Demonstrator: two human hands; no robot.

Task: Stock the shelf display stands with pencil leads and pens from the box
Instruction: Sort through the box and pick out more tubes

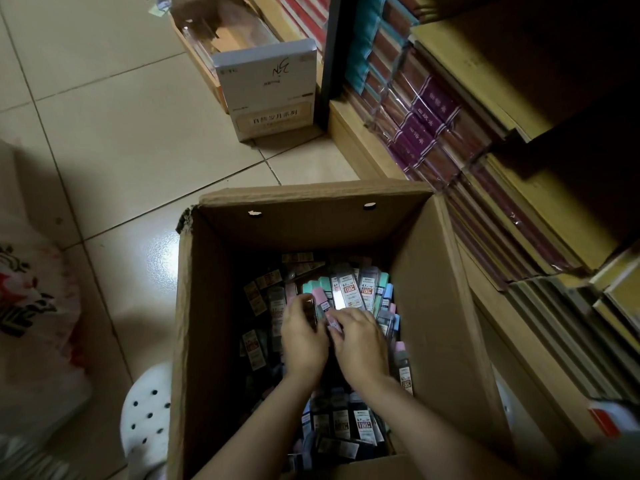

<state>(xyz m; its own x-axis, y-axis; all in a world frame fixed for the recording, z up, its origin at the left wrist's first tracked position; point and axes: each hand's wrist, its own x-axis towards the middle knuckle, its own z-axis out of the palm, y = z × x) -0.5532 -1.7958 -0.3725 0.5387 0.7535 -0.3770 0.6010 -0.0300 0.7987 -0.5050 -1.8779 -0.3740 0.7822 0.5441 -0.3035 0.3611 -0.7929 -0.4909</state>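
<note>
Two bare hands reach down into an open cardboard box (446, 271) that stands on a tiled floor (104, 133), hard against a low wooden shelf (363, 147). The box is filled with a loose heap of lead packs (349, 292), slim clear cases with pink, green and blue caps and printed labels, lying at all angles across its bottom. The left hand (303, 336) curls its fingers round a small bunch of packs with a pink cap (320, 299) standing up between thumb and fingers. The right hand (360, 341), just beside it and touching the same bunch, pinches a pink-ended pack (334, 323) between its fingertips. Both forearms enter from the bottom edge, crossing the near wall of the box. On the shelf to the right, rows of wrapped books (426, 126) with purple, red and teal spines lie packed side by side. Farther back on the floor a white carton (268, 76) with printed script leans against a second open box (221, 32). A white perforated shoe (147, 410) shows at the box's left, and a patterned plastic bag (31, 303) lies at the left edge.
</note>
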